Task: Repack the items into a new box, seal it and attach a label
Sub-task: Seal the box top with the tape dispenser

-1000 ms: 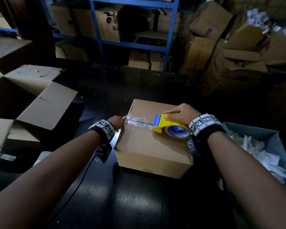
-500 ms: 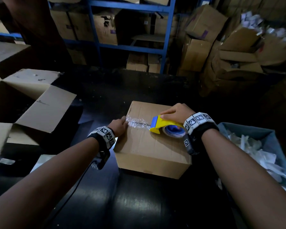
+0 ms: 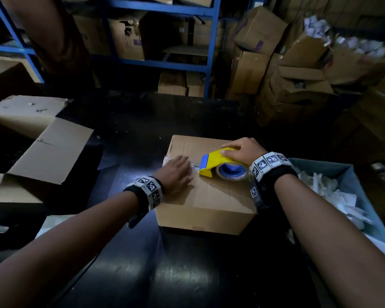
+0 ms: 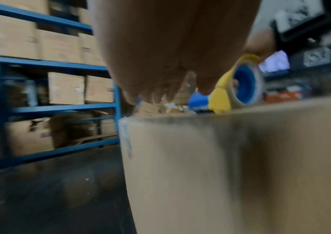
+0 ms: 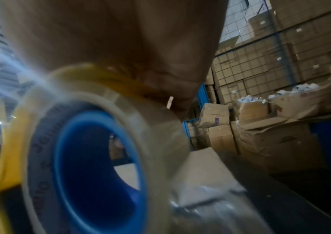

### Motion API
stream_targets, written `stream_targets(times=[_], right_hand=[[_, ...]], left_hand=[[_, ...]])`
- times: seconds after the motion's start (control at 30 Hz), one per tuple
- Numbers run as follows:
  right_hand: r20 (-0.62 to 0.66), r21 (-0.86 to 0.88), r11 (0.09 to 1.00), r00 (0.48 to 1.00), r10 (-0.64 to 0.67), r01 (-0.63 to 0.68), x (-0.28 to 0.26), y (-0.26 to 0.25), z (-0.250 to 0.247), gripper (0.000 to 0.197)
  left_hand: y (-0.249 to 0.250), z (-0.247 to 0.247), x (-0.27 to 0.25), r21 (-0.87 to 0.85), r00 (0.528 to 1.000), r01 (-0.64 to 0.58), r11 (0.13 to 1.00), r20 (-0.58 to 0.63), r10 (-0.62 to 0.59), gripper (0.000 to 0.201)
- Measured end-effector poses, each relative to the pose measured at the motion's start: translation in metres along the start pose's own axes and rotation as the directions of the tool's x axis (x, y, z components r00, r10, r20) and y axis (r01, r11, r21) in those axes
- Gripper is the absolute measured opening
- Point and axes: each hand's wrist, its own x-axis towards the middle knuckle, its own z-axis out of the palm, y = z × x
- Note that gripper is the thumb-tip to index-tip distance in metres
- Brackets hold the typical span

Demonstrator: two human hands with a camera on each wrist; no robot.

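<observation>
A closed brown cardboard box [image 3: 211, 196] stands on the dark table. My right hand [image 3: 242, 150] grips a yellow and blue tape dispenser [image 3: 218, 165] that sits on the box's top, its clear roll showing large in the right wrist view as tape roll [image 5: 92, 158]. Clear tape [image 3: 195, 166] runs from the dispenser's blue blade leftward under my left hand [image 3: 176, 172], which lies flat with straight fingers on the box's left top edge. In the left wrist view the box [image 4: 220, 166] fills the lower right, with the dispenser [image 4: 238, 88] behind my fingers.
An open empty cardboard box [image 3: 42, 147] with spread flaps lies at the left. A grey bin [image 3: 351, 196] with white packets stands at the right. Blue shelving [image 3: 165, 61] and stacked cartons [image 3: 298, 74] line the back.
My left hand has moved from pinching the tape end at the box's left edge to lying flat on the taped top. The dispenser stays in about the same place.
</observation>
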Motion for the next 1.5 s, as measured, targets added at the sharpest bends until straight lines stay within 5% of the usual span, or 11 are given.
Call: stream_targets(times=[0.07, 0.17, 0.3, 0.53, 0.77, 1.17, 1.5], right_hand=[[-0.023, 0.026, 1.000, 1.000, 0.008, -0.008, -0.003, 0.007, 0.001, 0.039], [-0.035, 0.100, 0.995, 0.999, -0.009, 0.012, -0.003, 0.013, 0.005, 0.047], [0.109, 0.257, 0.966, 0.992, -0.067, 0.037, 0.002, 0.015, 0.009, 0.052], [0.262, 0.364, 0.929, 0.950, -0.172, 0.068, 0.010, 0.024, 0.007, 0.044], [0.241, 0.400, 0.911, 0.947, -0.211, 0.101, 0.017, 0.024, -0.001, 0.033], [0.200, 0.406, 0.905, 0.954, -0.223, 0.127, 0.009, 0.033, -0.004, 0.030], [0.188, 0.448, 0.889, 0.963, -0.194, 0.092, -0.004, 0.088, -0.053, 0.027]], left_hand=[[0.003, 0.009, -0.003, 0.112, 0.996, -0.013, 0.994, 0.092, 0.002, 0.085], [0.004, 0.020, -0.004, 0.155, 0.999, 0.031, 0.988, 0.028, -0.036, 0.102], [0.021, 0.025, -0.001, 0.073, 0.988, 0.150, 0.986, -0.058, -0.146, 0.096], [0.031, 0.031, 0.001, 0.081, 0.974, 0.228, 0.970, -0.020, -0.227, 0.112], [0.046, 0.036, 0.006, 0.017, 0.951, 0.302, 0.953, -0.077, -0.300, 0.095], [0.047, 0.037, 0.011, 0.092, 0.933, 0.358, 0.929, -0.011, -0.358, 0.087], [0.049, 0.033, 0.010, 0.121, 0.930, 0.364, 0.923, 0.009, -0.368, 0.084]])
